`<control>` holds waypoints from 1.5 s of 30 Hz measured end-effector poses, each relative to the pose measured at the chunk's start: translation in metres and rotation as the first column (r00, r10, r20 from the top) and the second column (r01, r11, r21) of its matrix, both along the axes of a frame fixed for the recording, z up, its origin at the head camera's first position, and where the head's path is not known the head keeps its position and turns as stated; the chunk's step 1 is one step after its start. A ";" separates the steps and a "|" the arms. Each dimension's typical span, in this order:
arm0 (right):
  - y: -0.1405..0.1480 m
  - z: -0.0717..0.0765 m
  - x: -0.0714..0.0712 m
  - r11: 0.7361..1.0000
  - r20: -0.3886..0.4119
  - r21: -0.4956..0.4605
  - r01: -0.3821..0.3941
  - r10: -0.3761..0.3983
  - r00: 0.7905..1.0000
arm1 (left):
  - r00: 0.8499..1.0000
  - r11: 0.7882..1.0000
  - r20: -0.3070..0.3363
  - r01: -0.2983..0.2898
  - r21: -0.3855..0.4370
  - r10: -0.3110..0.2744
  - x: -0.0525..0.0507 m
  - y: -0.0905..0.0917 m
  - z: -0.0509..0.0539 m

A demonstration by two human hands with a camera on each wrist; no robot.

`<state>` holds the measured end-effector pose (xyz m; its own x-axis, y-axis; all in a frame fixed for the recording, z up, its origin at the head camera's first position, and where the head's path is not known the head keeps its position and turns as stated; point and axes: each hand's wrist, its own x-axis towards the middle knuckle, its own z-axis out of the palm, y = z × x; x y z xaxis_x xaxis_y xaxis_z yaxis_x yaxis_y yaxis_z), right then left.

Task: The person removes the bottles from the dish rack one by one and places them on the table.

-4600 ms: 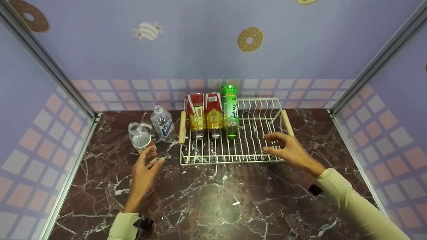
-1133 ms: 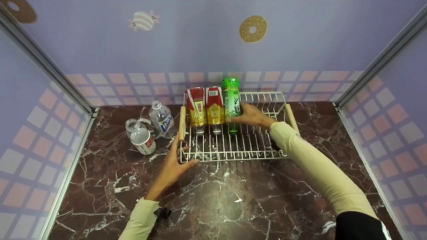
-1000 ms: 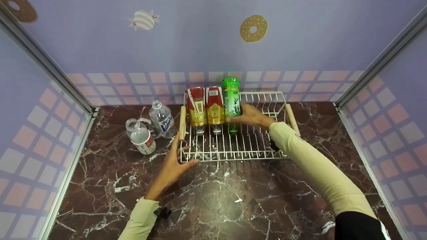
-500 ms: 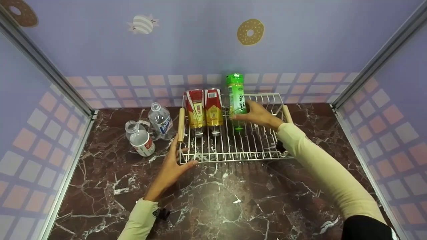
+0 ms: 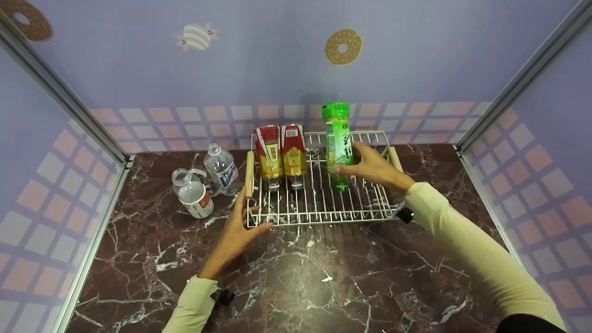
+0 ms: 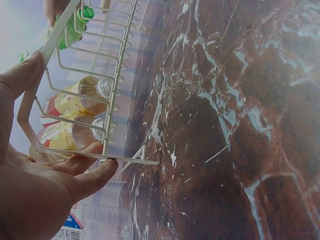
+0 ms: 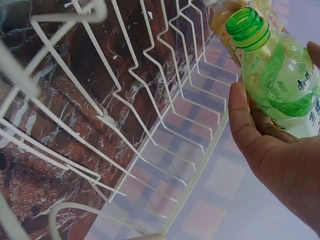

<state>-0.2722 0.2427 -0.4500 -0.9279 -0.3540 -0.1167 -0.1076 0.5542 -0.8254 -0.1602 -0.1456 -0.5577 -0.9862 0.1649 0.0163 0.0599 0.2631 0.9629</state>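
Note:
In the head view my right hand [image 5: 377, 167] grips a green plastic bottle [image 5: 340, 138], neck down, over the right half of a white wire dish rack [image 5: 314, 214]. The right wrist view shows the bottle's capless green neck [image 7: 248, 26] apart from the rack wires. My left hand [image 5: 237, 231] holds the rack's front left corner; in the left wrist view its thumb [image 6: 27, 72] lies on the front rim and its fingers are at the side. Two red-and-yellow bottles [image 5: 269, 150] stand neck down between the rack's wires at the left.
Two clear bottles, one with a blue label [image 5: 222, 169] and one with a red-and-white label [image 5: 194, 194], stand on the dark marbled table [image 5: 277, 277] left of the rack. The rack has wooden handles [image 5: 250, 173]. Patterned walls [image 5: 259, 55] enclose the back and sides.
My right hand has taken the green bottle from beside the red-and-yellow ones, lifting it and moving it right. My left hand went earlier from the clear bottles to the rack corner and stays there.

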 end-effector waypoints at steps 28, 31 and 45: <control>0.029 0.001 0.065 1.000 -0.061 -0.031 0.004 -0.006 0.998 | 1.000 1.000 -0.022 -0.002 0.019 0.003 -0.001 0.001 -0.001; 0.032 0.000 0.071 0.999 -0.069 -0.032 0.000 -0.002 0.998 | 1.000 1.000 -0.021 0.000 0.019 0.000 -0.001 0.001 -0.001; 0.040 -0.001 0.091 1.000 -0.063 -0.025 0.001 -0.003 0.998 | 1.000 1.000 -0.024 0.006 -0.006 -0.006 0.000 0.000 0.000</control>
<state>-0.1815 0.2829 -0.4510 -0.9340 -0.3540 -0.0489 -0.1587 0.5336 -0.8307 -0.1603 -0.1454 -0.5576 -0.9845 0.1711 0.0385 0.0842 0.2688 0.9595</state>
